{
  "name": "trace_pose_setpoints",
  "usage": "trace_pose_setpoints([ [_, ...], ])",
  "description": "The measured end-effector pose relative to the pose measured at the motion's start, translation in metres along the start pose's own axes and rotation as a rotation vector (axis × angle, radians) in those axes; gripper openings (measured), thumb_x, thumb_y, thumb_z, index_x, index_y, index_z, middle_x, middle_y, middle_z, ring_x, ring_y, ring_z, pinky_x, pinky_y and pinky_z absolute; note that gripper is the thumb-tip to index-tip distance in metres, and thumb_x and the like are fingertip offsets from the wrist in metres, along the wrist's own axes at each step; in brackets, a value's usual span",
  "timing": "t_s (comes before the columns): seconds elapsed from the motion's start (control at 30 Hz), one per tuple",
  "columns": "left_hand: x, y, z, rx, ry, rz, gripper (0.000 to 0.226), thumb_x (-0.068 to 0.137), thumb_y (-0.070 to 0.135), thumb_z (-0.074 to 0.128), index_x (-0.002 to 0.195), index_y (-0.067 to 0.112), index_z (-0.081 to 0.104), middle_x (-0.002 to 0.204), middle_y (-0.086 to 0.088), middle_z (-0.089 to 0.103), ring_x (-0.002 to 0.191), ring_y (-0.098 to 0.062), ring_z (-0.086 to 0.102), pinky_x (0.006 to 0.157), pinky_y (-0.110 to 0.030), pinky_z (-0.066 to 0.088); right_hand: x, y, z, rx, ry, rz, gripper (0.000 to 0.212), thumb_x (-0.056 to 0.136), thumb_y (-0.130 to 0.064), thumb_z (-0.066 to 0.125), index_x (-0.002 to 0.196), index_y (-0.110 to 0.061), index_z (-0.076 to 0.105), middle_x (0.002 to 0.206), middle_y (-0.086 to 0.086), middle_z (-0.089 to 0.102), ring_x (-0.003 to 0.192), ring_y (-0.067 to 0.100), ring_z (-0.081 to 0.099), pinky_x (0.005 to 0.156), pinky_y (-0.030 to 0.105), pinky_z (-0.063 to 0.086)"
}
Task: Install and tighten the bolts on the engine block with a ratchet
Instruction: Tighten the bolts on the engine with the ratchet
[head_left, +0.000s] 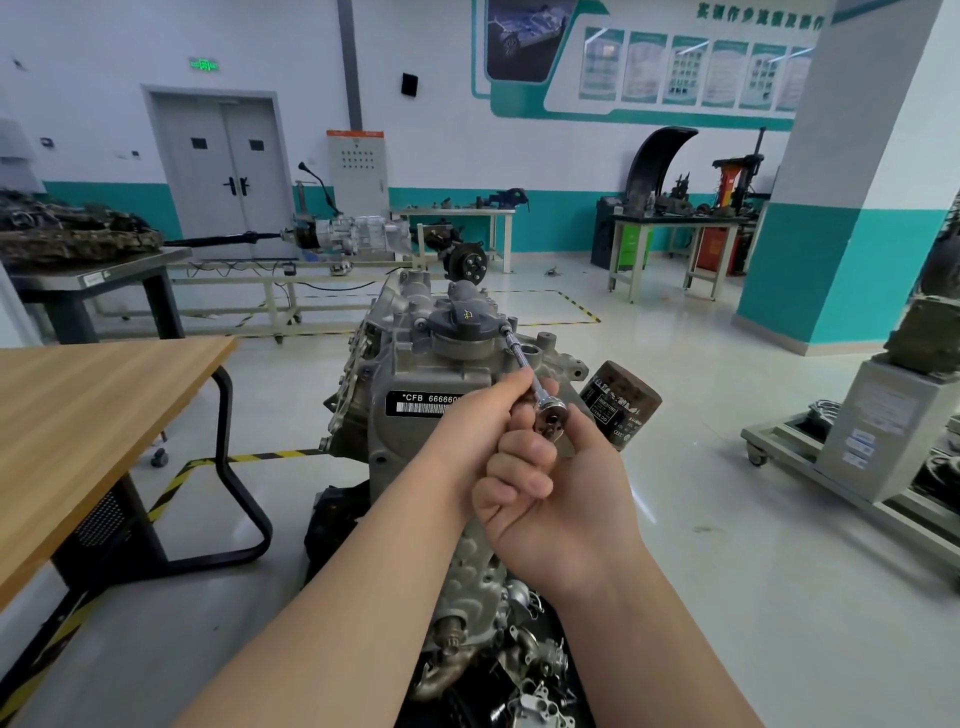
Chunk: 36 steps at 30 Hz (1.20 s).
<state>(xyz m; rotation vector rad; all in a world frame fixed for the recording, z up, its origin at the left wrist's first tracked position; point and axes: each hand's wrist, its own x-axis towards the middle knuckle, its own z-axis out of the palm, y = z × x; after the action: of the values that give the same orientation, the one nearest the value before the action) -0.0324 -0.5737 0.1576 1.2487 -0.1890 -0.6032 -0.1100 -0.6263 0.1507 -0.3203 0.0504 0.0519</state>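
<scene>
As left hand (478, 422) and right hand (563, 501) grip, ratchet (550, 415) meets block (415, 371).

We are counting the things around the engine.
We are seeing one engine block (415, 374), one ratchet (549, 415), one oil filter (623, 402), one oil filler cap (462, 325), two hands, namely the left hand (478, 421) and the right hand (550, 499), one wooden table (78, 415) at the left, and one grey double door (223, 171) in the far wall.

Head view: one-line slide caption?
At the engine block: left hand holds the extension, right hand grips the ratchet, socket beside the oil cap.
</scene>
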Motion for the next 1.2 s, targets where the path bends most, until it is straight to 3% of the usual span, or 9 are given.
trace_pose_setpoints([
  [0.13,-0.001,-0.003,0.003,-0.022,0.01,0.005,0.032,0.096,0.041,0.052,0.077,0.02,0.067,0.036,0.004,0.048,0.026,-0.009,0.046,0.032,-0.009,0.034,0.009,0.001,-0.006,-0.372,0.238,-0.191,0.053,0.096,-0.055,0.039,0.066,-0.016,0.059,0.042,-0.002,0.038,0.031,0.013,0.028,0.038,0.02,0.028],
  [0.3,0.006,-0.009,0.002,-0.056,0.017,0.072,0.059,0.094,0.037,0.057,0.038,0.017,0.059,0.04,0.007,0.043,0.027,-0.01,0.035,0.033,-0.013,0.028,0.006,-0.012,-0.016,-1.13,0.437,-0.426,0.054,0.097,-0.052,0.039,0.062,-0.025,0.07,0.045,0.001,0.054,0.036,0.017,0.048,0.046,0.027,0.04],
  [0.47,0.007,-0.008,0.003,-0.046,0.075,0.068,0.024,0.088,0.04,0.064,0.08,0.017,0.062,0.045,0.009,0.033,0.04,-0.008,0.026,0.044,-0.02,0.025,0.0,-0.026,-0.01,-1.779,0.507,-0.577,0.057,0.093,-0.056,0.037,0.06,-0.014,0.057,0.05,0.002,0.061,0.049,0.016,0.059,0.05,0.031,0.046],
  [0.63,0.007,-0.008,0.003,-0.116,0.086,0.047,0.032,0.086,0.037,0.068,0.059,0.021,0.074,0.069,0.006,0.045,0.061,-0.009,0.037,0.057,-0.022,0.03,0.003,-0.024,-0.002,-2.16,0.631,-0.743,0.045,0.095,-0.053,0.033,0.067,-0.02,0.044,0.063,0.0,0.055,0.055,0.014,0.05,0.047,0.028,0.031],
  [0.7,0.006,-0.008,0.003,-0.114,0.085,0.037,0.026,0.085,0.041,0.068,0.068,0.021,0.068,0.067,0.004,0.041,0.058,-0.01,0.036,0.055,-0.023,0.03,0.006,-0.025,-0.004,-2.0,0.567,-0.674,0.047,0.096,-0.051,0.035,0.067,-0.016,0.051,0.061,0.001,0.059,0.054,0.018,0.055,0.05,0.031,0.041],
  [0.77,0.006,-0.01,0.001,-0.092,0.072,0.034,0.034,0.087,0.045,0.064,0.065,0.02,0.057,0.056,0.004,0.035,0.046,-0.009,0.031,0.042,-0.02,0.028,0.006,-0.025,-0.004,-1.626,0.476,-0.54,0.051,0.097,-0.047,0.038,0.068,-0.01,0.06,0.056,0.004,0.065,0.049,0.02,0.059,0.053,0.033,0.047],
  [0.87,0.003,-0.008,0.001,-0.111,-0.006,-0.021,0.044,0.09,0.049,0.058,0.058,0.018,0.059,0.039,0.004,0.041,0.031,-0.011,0.035,0.039,-0.019,0.03,0.004,-0.017,-0.005,-1.067,0.4,-0.36,0.05,0.1,-0.045,0.04,0.072,-0.014,0.068,0.051,0.005,0.06,0.039,0.02,0.05,0.046,0.026,0.04],
  [1.03,0.002,-0.006,-0.002,-0.07,-0.039,-0.044,0.035,0.094,0.047,0.051,0.079,0.022,0.07,0.039,0.004,0.044,0.03,-0.008,0.042,0.036,-0.011,0.033,0.0,-0.004,-0.006,-0.274,0.135,-0.04,0.047,0.099,-0.047,0.036,0.075,-0.013,0.059,0.047,-0.004,0.041,0.033,0.01,0.033,0.038,0.018,0.03],
  [1.2,0.003,-0.005,-0.006,-0.1,-0.035,-0.061,0.036,0.092,0.045,0.055,0.073,0.02,0.072,0.045,0.004,0.046,0.039,-0.006,0.048,0.041,-0.014,0.042,0.0,0.001,-0.004,-0.019,0.028,0.03,0.044,0.095,-0.043,0.039,0.071,-0.011,0.058,0.044,-0.008,0.039,0.03,0.007,0.033,0.039,0.017,0.029],
])
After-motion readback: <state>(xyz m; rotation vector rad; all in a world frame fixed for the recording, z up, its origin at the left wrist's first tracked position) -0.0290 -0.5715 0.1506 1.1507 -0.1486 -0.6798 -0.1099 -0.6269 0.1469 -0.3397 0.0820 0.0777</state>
